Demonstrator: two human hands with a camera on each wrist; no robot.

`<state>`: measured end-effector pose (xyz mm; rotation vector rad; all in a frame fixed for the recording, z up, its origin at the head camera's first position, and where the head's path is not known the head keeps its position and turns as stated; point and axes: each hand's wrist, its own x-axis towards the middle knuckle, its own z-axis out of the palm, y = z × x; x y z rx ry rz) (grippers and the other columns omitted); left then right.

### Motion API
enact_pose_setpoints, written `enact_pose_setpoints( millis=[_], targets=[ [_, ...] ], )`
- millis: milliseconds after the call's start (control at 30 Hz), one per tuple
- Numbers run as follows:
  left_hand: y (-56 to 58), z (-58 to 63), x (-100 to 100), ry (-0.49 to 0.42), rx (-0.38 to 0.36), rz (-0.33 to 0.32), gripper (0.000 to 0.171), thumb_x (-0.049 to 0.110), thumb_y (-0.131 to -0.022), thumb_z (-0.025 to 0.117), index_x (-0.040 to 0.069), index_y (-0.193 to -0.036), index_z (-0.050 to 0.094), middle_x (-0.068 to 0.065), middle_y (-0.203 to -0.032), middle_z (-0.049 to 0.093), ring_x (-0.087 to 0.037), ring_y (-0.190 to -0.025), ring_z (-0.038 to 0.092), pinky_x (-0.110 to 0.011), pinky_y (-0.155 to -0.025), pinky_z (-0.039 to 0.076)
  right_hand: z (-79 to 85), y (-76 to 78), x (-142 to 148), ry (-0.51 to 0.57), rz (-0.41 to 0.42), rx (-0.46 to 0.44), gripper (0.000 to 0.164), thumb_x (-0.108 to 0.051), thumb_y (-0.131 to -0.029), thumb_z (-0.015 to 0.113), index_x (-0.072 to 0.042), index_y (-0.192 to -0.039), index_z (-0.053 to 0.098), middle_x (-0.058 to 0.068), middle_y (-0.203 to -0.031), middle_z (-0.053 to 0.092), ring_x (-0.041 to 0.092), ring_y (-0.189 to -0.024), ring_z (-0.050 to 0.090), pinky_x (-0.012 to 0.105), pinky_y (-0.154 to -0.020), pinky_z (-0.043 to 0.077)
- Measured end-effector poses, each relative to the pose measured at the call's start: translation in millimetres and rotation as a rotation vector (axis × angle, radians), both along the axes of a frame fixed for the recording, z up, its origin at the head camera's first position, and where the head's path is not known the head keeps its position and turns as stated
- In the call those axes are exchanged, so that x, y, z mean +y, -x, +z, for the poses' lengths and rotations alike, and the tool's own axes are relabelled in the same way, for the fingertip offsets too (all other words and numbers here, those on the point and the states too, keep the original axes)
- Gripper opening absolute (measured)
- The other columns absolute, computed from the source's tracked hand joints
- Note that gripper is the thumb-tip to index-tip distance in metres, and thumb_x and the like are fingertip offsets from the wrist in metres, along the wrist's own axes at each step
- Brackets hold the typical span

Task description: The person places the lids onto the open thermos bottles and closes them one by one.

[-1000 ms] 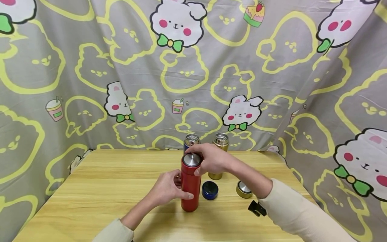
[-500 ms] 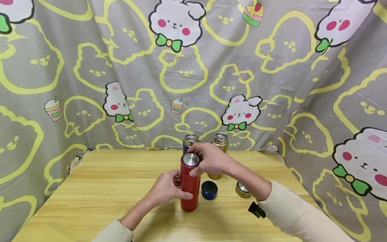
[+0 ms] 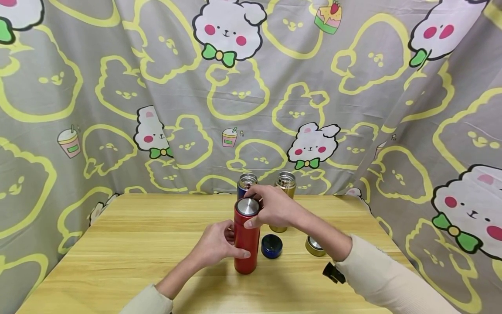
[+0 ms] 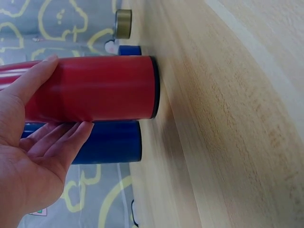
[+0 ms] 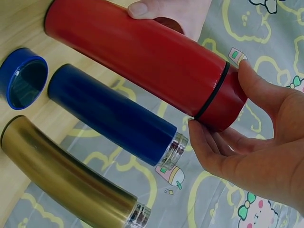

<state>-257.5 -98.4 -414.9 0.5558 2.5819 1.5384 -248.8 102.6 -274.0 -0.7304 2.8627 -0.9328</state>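
Note:
A red thermos flask stands upright on the table, its red lid with a brushed-metal top seated on it. A thin black ring shows at the seam in the right wrist view. My left hand grips the flask's body from the left, thumb across the front. With thumb and fingers, my right hand pinches the lid from opposite sides. Behind it stand a blue thermos flask and a gold thermos flask, both lidless, their bare metal necks showing.
A blue lid lies on the wooden table just right of the red flask. Farther right, a gold lid sits partly behind the right forearm. A patterned grey curtain hangs around the table's back and sides.
My right thumb has shifted slightly left around the front of the red lid. The left hand and the red flask have stayed in place.

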Motion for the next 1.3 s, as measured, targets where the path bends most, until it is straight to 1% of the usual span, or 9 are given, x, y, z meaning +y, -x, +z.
enact_pose_setpoints(
  millis=[400, 567, 700, 767, 933, 1000, 1133, 1233, 1300],
  targets=[
    [-1.6, 0.4, 0.0, 0.002, 0.001, 0.009, 0.059, 0.034, -0.066, 0.095, 0.009, -0.111, 0.066, 0.001, -0.098, 0.076, -0.013, -0.089, 0.072, -0.030, -0.078, 0.059, -1.4, -1.1, 0.2, -0.002, -0.006, 0.011, 0.059, -0.029, -0.071, 0.094, -0.012, -0.120, 0.065, 0.005, -0.109, 0.072, 0.017, -0.095, 0.068, 0.034, -0.082, 0.058],
    [-1.3, 0.9, -0.1, 0.009, 0.001, 0.010, 0.061, 0.035, -0.067, 0.095, 0.008, -0.113, 0.066, 0.000, -0.100, 0.076, -0.013, -0.090, 0.072, -0.031, -0.079, 0.059, -1.9, -0.1, -0.6, -0.023, -0.032, 0.030, 0.059, -0.035, -0.068, 0.095, -0.013, -0.114, 0.064, 0.001, -0.103, 0.071, 0.015, -0.090, 0.066, 0.032, -0.080, 0.056],
    [-0.8, 1.2, -0.4, 0.017, -0.002, 0.008, 0.062, 0.035, -0.067, 0.095, 0.008, -0.115, 0.066, -0.001, -0.101, 0.076, -0.014, -0.091, 0.073, -0.032, -0.080, 0.060, -1.7, 0.8, -1.5, -0.028, -0.034, 0.026, 0.059, -0.035, -0.067, 0.096, -0.014, -0.111, 0.063, 0.000, -0.101, 0.070, 0.014, -0.090, 0.065, 0.032, -0.081, 0.055],
    [-0.6, 1.2, -0.6, 0.016, -0.005, 0.007, 0.062, 0.035, -0.067, 0.095, 0.007, -0.115, 0.066, -0.001, -0.101, 0.076, -0.014, -0.091, 0.073, -0.033, -0.080, 0.060, -0.5, 1.1, -1.4, -0.036, -0.019, -0.001, 0.062, -0.034, -0.068, 0.095, -0.012, -0.115, 0.061, 0.001, -0.105, 0.069, 0.015, -0.093, 0.065, 0.033, -0.084, 0.056],
    [-1.1, 0.4, -1.0, 0.008, -0.013, 0.003, 0.063, 0.033, -0.067, 0.095, 0.006, -0.115, 0.065, -0.003, -0.102, 0.076, -0.016, -0.092, 0.072, -0.035, -0.081, 0.060, 7.2, 2.8, 0.9, -0.060, 0.037, -0.126, 0.086, -0.029, -0.073, 0.093, -0.007, -0.143, 0.048, 0.013, -0.128, 0.064, 0.025, -0.112, 0.064, 0.044, -0.099, 0.053],
    [-1.6, 0.1, -0.9, 0.000, -0.016, 0.000, 0.063, 0.032, -0.067, 0.096, 0.005, -0.115, 0.065, -0.003, -0.102, 0.076, -0.016, -0.093, 0.073, -0.035, -0.081, 0.060, 10.6, 3.6, 2.0, -0.057, 0.060, -0.156, 0.088, -0.023, -0.075, 0.091, -0.009, -0.148, 0.044, 0.016, -0.133, 0.062, 0.026, -0.117, 0.063, 0.046, -0.103, 0.051],
    [-1.2, -0.2, -0.9, -0.005, -0.025, 0.001, 0.064, 0.033, -0.066, 0.096, 0.005, -0.115, 0.065, -0.003, -0.102, 0.076, -0.016, -0.093, 0.072, -0.035, -0.081, 0.060, 13.5, 4.5, 3.7, -0.051, 0.117, -0.137, 0.072, -0.010, -0.078, 0.087, -0.009, -0.142, 0.054, 0.011, -0.131, 0.066, 0.023, -0.114, 0.065, 0.043, -0.102, 0.051],
    [-0.9, -0.1, -0.8, -0.005, -0.030, 0.002, 0.064, 0.033, -0.067, 0.095, 0.005, -0.115, 0.065, -0.003, -0.102, 0.075, -0.016, -0.092, 0.072, -0.034, -0.081, 0.060, 12.9, 4.1, 4.4, -0.059, 0.131, -0.100, 0.063, -0.008, -0.079, 0.086, -0.008, -0.136, 0.060, 0.007, -0.127, 0.069, 0.019, -0.109, 0.066, 0.039, -0.098, 0.053],
    [-1.3, 0.2, -0.7, -0.004, -0.029, -0.001, 0.064, 0.033, -0.067, 0.095, 0.005, -0.115, 0.064, -0.003, -0.102, 0.075, -0.016, -0.093, 0.072, -0.035, -0.081, 0.060, 12.0, 3.5, 4.6, -0.063, 0.123, -0.077, 0.061, -0.009, -0.079, 0.086, -0.008, -0.135, 0.062, 0.006, -0.125, 0.070, 0.018, -0.107, 0.067, 0.038, -0.096, 0.054]
  ],
)
